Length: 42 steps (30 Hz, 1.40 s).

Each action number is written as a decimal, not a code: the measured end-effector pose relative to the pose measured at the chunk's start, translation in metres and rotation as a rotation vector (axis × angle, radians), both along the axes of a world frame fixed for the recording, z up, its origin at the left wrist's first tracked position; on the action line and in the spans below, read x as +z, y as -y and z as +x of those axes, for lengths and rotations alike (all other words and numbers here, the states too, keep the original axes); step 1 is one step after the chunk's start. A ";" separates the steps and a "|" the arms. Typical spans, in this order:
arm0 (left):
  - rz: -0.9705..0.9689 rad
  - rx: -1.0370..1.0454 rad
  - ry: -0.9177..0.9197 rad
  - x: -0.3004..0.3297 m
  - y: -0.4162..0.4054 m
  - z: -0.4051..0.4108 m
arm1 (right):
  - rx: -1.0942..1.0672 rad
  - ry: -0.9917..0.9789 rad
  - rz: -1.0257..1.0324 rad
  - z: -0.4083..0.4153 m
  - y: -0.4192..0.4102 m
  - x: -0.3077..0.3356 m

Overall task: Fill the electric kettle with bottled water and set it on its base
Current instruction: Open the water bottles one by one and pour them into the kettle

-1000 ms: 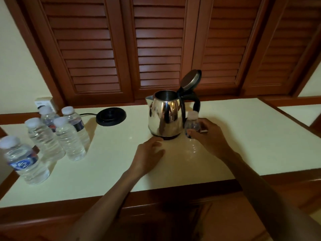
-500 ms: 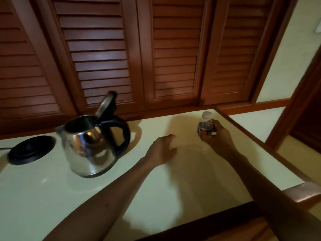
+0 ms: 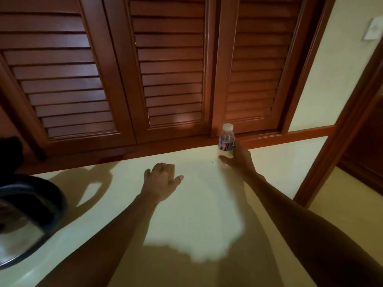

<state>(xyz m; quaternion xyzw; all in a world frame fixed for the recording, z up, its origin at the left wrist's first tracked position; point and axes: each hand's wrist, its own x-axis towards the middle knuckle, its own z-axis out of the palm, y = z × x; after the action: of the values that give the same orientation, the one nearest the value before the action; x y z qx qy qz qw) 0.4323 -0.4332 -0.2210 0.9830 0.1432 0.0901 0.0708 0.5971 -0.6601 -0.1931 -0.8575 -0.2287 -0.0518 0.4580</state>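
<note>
The right hand [image 3: 240, 160] grips a capped clear plastic water bottle [image 3: 226, 139] on the pale tabletop [image 3: 207, 204]; the left hand [image 3: 160, 181] hovers, fingers loose. Next, likely uncapping.

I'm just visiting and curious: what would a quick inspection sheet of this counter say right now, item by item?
Surface: pale counter with a wooden edge, partly in shadow.
Job's things: small capped water bottle upright near the back; shiny kettle cut off at the left edge, blurred.
Clutter: nothing seen.
Hands: right hand holds the bottle low on its side; left hand lies open, palm down, holding nothing.
Cables: nothing seen.
Surroundings: louvred wooden doors behind; pale wall with a switch plate at the right.
</note>
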 end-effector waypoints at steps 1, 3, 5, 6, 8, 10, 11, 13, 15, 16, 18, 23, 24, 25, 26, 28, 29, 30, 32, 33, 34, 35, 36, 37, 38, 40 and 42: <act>0.006 0.008 0.005 0.000 0.000 0.000 | -0.001 -0.005 0.004 0.009 -0.002 -0.001; -0.003 0.026 0.034 -0.003 0.000 0.000 | -0.003 -0.011 0.027 0.025 -0.008 -0.002; -0.022 0.039 0.042 -0.006 -0.003 0.002 | -0.029 -0.015 0.053 0.035 -0.012 -0.003; -0.034 0.043 0.038 -0.007 -0.003 0.002 | -0.044 -0.031 0.068 0.038 -0.014 -0.003; -0.060 0.059 0.038 -0.008 -0.003 0.001 | -0.059 -0.071 0.097 0.044 -0.019 -0.005; -0.086 0.078 0.044 -0.007 0.000 -0.001 | -0.060 -0.104 0.122 0.046 -0.022 -0.009; -0.089 0.082 0.045 -0.007 0.000 -0.001 | -0.061 -0.109 0.127 0.047 -0.023 -0.010; -0.084 0.076 0.037 -0.005 0.002 -0.002 | -0.053 -0.113 0.115 0.049 -0.022 -0.012; -0.084 0.070 0.037 -0.003 0.004 -0.004 | -0.042 -0.118 0.085 0.051 -0.022 -0.013; -0.086 0.070 0.041 -0.002 0.005 -0.004 | -0.036 -0.116 0.069 0.051 -0.022 -0.014; -0.091 0.070 0.054 0.000 0.005 -0.005 | -0.025 -0.118 0.051 0.050 -0.023 -0.014; -0.085 0.059 0.058 0.002 0.004 -0.005 | -0.081 -0.166 0.038 0.046 -0.020 -0.016; -0.095 0.063 0.053 0.003 0.004 -0.005 | -0.129 -0.172 0.039 0.043 -0.018 -0.018; -0.105 0.066 0.049 0.004 0.004 -0.006 | -0.184 -0.186 0.055 0.038 -0.017 -0.020; -0.115 0.067 0.042 0.005 0.004 -0.007 | -0.238 -0.201 0.076 0.028 -0.015 -0.021; -0.134 0.055 0.052 0.008 0.005 -0.011 | -0.296 -0.171 0.042 0.005 -0.013 -0.022; -0.140 0.045 0.076 0.010 0.007 -0.013 | -0.285 -0.122 0.002 -0.009 -0.013 -0.022; -0.145 0.036 0.088 0.012 0.008 -0.017 | -0.252 -0.060 -0.033 -0.023 -0.013 -0.022; -0.145 0.007 0.071 0.013 0.009 -0.026 | -0.141 0.041 -0.120 -0.055 -0.014 -0.023; -0.148 -0.010 0.045 0.013 0.008 -0.032 | -0.087 0.064 -0.203 -0.071 -0.018 -0.023; -0.159 -0.026 0.012 0.013 0.007 -0.040 | -0.041 0.084 -0.309 -0.085 -0.021 -0.023; -0.167 -0.042 -0.011 0.013 0.006 -0.050 | 0.003 0.103 -0.414 -0.099 -0.026 -0.023; -0.175 -0.050 -0.029 0.013 0.004 -0.063 | 0.041 0.112 -0.495 -0.112 -0.032 -0.022; -0.182 -0.058 -0.042 0.015 0.003 -0.077 | 0.072 0.119 -0.549 -0.128 -0.038 -0.019; -0.183 -0.070 -0.056 0.018 0.002 -0.093 | 0.102 0.113 -0.584 -0.143 -0.044 -0.018; -0.153 -0.119 -0.088 0.024 0.000 -0.130 | 0.161 0.112 -0.620 -0.177 -0.059 -0.015; -0.136 -0.163 -0.113 0.027 -0.006 -0.172 | 0.208 0.144 -0.643 -0.214 -0.075 -0.016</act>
<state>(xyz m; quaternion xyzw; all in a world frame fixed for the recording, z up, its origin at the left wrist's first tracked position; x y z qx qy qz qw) 0.2604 -0.4272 -0.1938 0.9878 0.0723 0.0187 0.1363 0.3827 -0.5851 -0.2091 -0.9241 -0.3515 0.0096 0.1500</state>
